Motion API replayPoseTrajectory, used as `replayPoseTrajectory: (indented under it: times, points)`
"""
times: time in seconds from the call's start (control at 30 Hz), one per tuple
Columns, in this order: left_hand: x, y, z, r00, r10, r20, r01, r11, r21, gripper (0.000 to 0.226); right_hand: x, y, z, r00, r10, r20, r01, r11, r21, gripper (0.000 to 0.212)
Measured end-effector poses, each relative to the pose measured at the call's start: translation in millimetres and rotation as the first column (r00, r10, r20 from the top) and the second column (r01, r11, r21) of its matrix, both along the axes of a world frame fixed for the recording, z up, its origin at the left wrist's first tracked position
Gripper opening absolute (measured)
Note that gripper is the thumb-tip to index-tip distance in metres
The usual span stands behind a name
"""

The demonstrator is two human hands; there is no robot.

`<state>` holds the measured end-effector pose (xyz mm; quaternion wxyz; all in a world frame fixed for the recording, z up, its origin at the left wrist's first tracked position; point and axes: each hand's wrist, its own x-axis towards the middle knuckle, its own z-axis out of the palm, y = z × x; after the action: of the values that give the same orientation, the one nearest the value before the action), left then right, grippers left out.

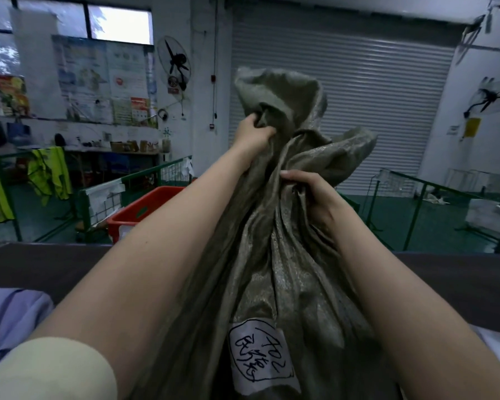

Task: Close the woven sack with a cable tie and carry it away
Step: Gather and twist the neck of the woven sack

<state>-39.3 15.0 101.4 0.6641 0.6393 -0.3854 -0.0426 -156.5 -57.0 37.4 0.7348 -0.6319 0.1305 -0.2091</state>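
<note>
An olive-green woven sack [274,255] stands upright in front of me, its top gathered into loose folds that rise above my hands. A white label [259,356] with handwritten black marks is stuck low on its front. My left hand [253,131] reaches far forward and grips a bunch of the sack's upper fabric near the mouth. Lower down, on the sack's right side, my right hand [309,194] clutches the bunched neck. I see no cable tie.
A dark table edge [41,267] runs across behind the sack. Beyond it stand a red plastic crate [145,212] and green wire-mesh fencing [133,186]. Yellow safety vests [49,174] hang at left. A closed roller shutter [358,96] fills the back wall.
</note>
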Motion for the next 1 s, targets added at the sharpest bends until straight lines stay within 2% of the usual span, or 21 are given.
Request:
replayPoseTrajectory:
  times: [0.1,0.2,0.23,0.3,0.37,0.4,0.43,0.47,0.5,0.57,0.6,0.63,0.67,0.7,0.73,0.83,0.93,1.0]
  points:
    - [-16.6,-1.3,8.2,0.984,-0.173,0.036,0.171,0.984,0.053,0.035,9.9,12.6,-0.8,0.992,0.125,0.024,-0.125,0.992,0.010,0.020]
    - [-25.5,2.0,5.8,0.945,-0.324,0.048,0.310,0.931,0.191,0.016,30.0,22.4,-2.9,0.995,0.030,0.093,-0.032,0.999,0.023,0.011]
    - [-22.6,3.0,4.4,0.938,-0.341,0.055,0.325,0.926,0.194,0.014,35.1,25.0,-4.3,0.996,-0.005,0.086,0.001,0.999,0.053,0.011]
    - [-14.8,9.3,5.1,0.949,-0.312,0.051,0.305,0.945,0.115,0.012,42.1,26.5,-8.4,0.996,-0.061,0.067,0.052,0.990,0.129,0.018]
    - [-2.9,21.7,6.8,0.979,-0.190,0.075,0.189,0.982,0.029,0.012,47.2,26.3,-12.0,0.993,-0.096,0.072,0.080,0.978,0.192,0.018]
    - [1.1,30.1,5.6,0.985,-0.145,0.097,0.142,0.989,0.033,0.020,48.1,27.1,-12.8,0.991,-0.104,0.085,0.083,0.972,0.220,0.017]
    - [7.8,37.7,1.6,0.984,-0.133,0.123,0.119,0.986,0.113,0.033,48.3,27.6,-12.7,0.989,-0.106,0.101,0.079,0.969,0.234,0.018]
    - [12.1,47.2,-5.6,0.976,-0.179,0.127,0.140,0.953,0.268,0.050,48.5,28.3,-11.7,0.988,-0.099,0.121,0.067,0.968,0.242,0.019]
    - [16.2,55.9,-14.6,0.963,-0.258,0.079,0.197,0.872,0.448,0.068,48.3,29.5,-9.9,0.986,-0.092,0.141,0.055,0.968,0.243,0.022]
    - [25.7,70.1,-37.0,0.924,-0.370,-0.097,0.331,0.645,0.689,0.105,48.6,34.6,-6.0,0.984,-0.078,0.160,0.037,0.969,0.244,0.028]
    - [28.5,73.5,-47.0,0.901,-0.394,-0.180,0.391,0.563,0.728,0.106,49.2,38.0,-3.7,0.985,-0.077,0.157,0.037,0.969,0.243,0.030]
    - [24.5,74.4,-55.4,0.883,-0.408,-0.232,0.436,0.532,0.726,0.089,49.5,41.2,-0.5,0.986,-0.092,0.141,0.057,0.970,0.236,0.029]
    - [18.0,74.1,-65.6,0.873,-0.411,-0.262,0.466,0.543,0.699,0.065,50.7,45.1,1.9,0.987,-0.108,0.121,0.079,0.972,0.222,0.028]
    - [13.1,71.2,-73.4,0.877,-0.400,-0.267,0.470,0.599,0.648,0.050,50.6,47.1,6.2,0.988,-0.116,0.103,0.095,0.978,0.186,0.026]
    - [10.6,67.3,-82.7,0.881,-0.388,-0.272,0.472,0.676,0.566,0.045,50.6,50.1,10.8,0.991,-0.106,0.076,0.095,0.986,0.135,0.024]
    - [5.4,57.0,-106.9,0.892,-0.370,-0.260,0.429,0.872,0.233,0.054,50.1,61.7,27.8,0.994,-0.078,-0.082,0.067,0.989,-0.131,0.019]
    - [-4.0,49.8,-120.6,0.924,-0.261,-0.281,0.263,0.964,-0.031,0.031,55.8,67.7,36.5,0.948,-0.090,-0.304,-0.047,0.908,-0.416,0.013]
    - [-1.5,47.8,-126.5,0.926,-0.194,-0.324,0.146,0.975,-0.167,0.040,56.4,63.7,36.2,0.905,-0.120,-0.409,-0.130,0.836,-0.532,0.045]
